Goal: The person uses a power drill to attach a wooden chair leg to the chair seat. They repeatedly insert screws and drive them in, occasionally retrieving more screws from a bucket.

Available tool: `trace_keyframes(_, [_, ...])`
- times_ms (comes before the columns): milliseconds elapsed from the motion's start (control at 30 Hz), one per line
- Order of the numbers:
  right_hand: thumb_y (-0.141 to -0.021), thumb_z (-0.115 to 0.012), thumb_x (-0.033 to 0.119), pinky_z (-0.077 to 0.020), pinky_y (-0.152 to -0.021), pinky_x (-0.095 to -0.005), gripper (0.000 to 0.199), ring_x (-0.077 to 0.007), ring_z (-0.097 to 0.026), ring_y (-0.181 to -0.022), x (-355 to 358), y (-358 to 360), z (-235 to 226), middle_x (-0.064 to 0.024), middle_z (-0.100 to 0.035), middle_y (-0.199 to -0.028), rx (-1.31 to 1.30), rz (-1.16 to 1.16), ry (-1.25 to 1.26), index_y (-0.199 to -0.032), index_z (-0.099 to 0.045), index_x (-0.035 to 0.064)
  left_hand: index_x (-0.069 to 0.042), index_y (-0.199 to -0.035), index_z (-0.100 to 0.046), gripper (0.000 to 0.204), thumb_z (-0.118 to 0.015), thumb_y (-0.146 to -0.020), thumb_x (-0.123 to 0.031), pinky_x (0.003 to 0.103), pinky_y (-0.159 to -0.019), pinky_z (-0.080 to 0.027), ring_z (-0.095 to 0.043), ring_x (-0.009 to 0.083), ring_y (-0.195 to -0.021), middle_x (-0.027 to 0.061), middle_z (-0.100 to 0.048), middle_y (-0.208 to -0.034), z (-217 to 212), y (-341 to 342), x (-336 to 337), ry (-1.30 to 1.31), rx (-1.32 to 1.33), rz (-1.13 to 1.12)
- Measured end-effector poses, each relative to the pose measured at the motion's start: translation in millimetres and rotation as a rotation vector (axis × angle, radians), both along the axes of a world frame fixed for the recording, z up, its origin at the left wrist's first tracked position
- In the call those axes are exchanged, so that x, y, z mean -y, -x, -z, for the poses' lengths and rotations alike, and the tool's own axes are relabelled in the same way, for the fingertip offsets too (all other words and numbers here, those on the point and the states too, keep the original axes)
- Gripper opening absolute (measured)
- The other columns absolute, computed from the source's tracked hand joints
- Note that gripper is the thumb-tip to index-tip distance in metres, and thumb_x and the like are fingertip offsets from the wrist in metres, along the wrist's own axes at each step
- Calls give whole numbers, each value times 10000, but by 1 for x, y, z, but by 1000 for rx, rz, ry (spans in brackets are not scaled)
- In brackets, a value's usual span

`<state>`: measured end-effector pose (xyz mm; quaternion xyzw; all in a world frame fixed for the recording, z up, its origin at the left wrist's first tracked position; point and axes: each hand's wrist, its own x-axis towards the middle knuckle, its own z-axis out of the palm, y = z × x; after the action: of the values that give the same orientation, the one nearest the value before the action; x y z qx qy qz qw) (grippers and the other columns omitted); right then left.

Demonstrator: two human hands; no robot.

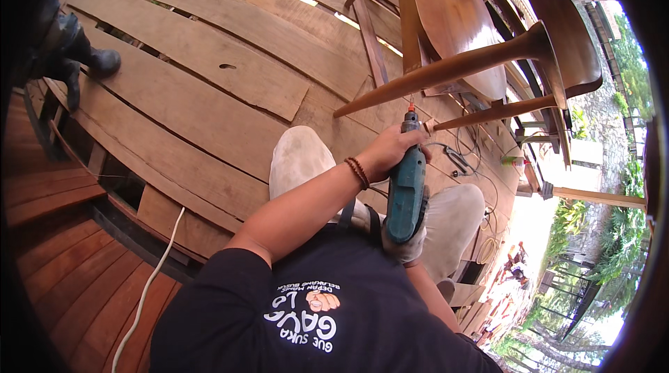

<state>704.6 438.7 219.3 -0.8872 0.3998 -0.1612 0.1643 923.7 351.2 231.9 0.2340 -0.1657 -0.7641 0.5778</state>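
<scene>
A teal power drill (pixel 406 192) points away from me between my knees. My left hand (pixel 396 146), with a beaded bracelet at its wrist, is wrapped round the drill's dark front end. Lower down, my right hand (pixel 411 246) grips the rear of the drill, mostly hidden behind its body; something pale, perhaps a glove, covers it. The orange-red tip (pixel 411 105) of the drill lies close to a brown wooden chair (pixel 446 70), tipped over with its legs towards me. Whether the tip touches the chair I cannot tell.
Wooden planks (pixel 202 87) with gaps form the deck. Dark boots (pixel 103 61) stand at the far left. A white cable (pixel 150 282) runs along the lower left. Right of the drill lie dark cords and a pliers-like tool (pixel 456 159). Another chair back (pixel 561 32) is at upper right.
</scene>
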Motion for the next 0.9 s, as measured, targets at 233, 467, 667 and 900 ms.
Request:
trace_keyframes(233, [-754, -758, 125, -442, -1009, -477, 978, -478, -471, -1262, 3, -18, -5, -354, -314, -1449, 97, -4, 103, -1455, -125, -130, 7, -894, -580, 233, -574, -897, -226, 311, -672, -524, -625, 172, -728, 150, -682, -822, 11, 5, 5, 19, -43, -36])
trace_keyframes(467, [-738, -790, 138, -470, -982, -459, 1030, -473, -501, -1232, 7, -19, -4, -353, -344, -1432, 146, -6, 96, -1459, -103, -125, 33, -832, -653, 305, -541, -899, -243, 299, -670, -511, -617, 167, -715, 138, -683, -821, 15, 4, 11, 45, 13, -6])
trace_keyframes(667, [-736, -802, 164, -473, -980, -453, 1042, -472, -504, -1229, 8, -17, -1, -356, -348, -1424, 135, 6, 93, -1453, -106, -132, -12, -883, -557, 206, -550, -869, -218, 322, -621, -530, -613, 179, -680, 148, -677, -824, 14, 3, 12, 28, 10, 0])
trace_keyframes(900, [-738, -805, 181, -478, -982, -457, 1057, -488, -495, -1228, 4, -16, 2, -373, -337, -1414, 82, 11, 104, -1450, -97, -147, 35, -867, -654, 325, -542, -896, -269, 291, -679, -510, -624, 167, -715, 137, -692, -847, 12, 1, 9, 6, 2, 16])
